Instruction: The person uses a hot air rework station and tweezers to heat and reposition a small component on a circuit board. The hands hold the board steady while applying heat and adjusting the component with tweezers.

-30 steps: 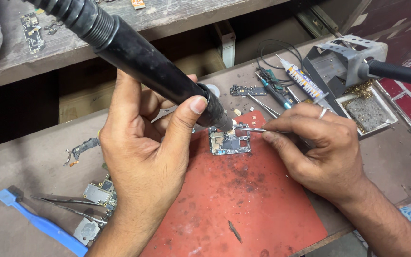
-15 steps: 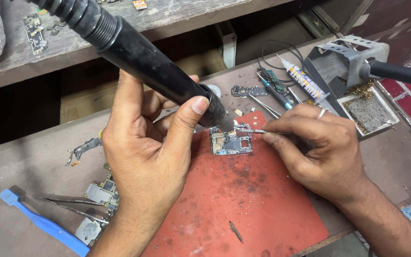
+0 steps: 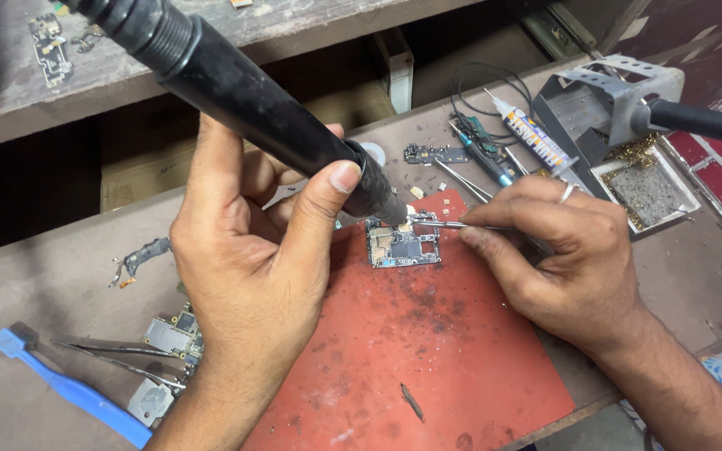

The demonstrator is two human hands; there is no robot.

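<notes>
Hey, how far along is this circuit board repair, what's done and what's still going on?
Done: the small circuit board lies bare on the red mat, with other board pieces set aside. In hand: the left hand aims the black hot-air tool at the board's top edge while the right hand holds tweezers there. Left: the part at the tweezer tips isn't visibly lifted or settled; the blue brush lies unused.

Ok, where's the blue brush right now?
The blue brush lies at the bottom left of the head view, on the bench beside the tweezers, left of the left hand.
</notes>
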